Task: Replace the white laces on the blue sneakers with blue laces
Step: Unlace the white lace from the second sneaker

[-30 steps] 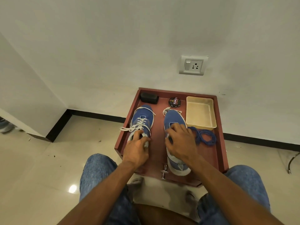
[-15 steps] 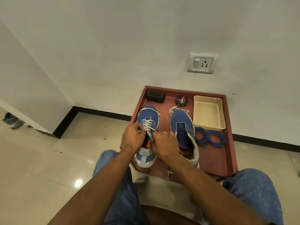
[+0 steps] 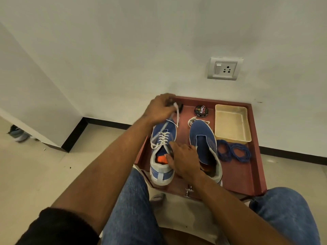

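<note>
Two blue sneakers stand on a red-brown tray. The left sneaker still carries its white lace, crossed through the eyelets. My left hand is raised over the toe and pinches one end of that lace, drawn taut away from the shoe. My right hand holds the left sneaker at its collar, thumb at the opening. The right sneaker has no lace in its eyelets; a loose white lace lies at its toe. Coiled blue laces lie right of it.
A cream plastic tray sits at the back right, a round tin of shoe polish behind the right sneaker. A dark object is partly hidden behind my left hand. My knees in jeans flank the tray's near edge. A wall socket is above.
My right hand left the right sneaker and went to the left one. My left hand took a lace end and pulled it up and away past the toe.
</note>
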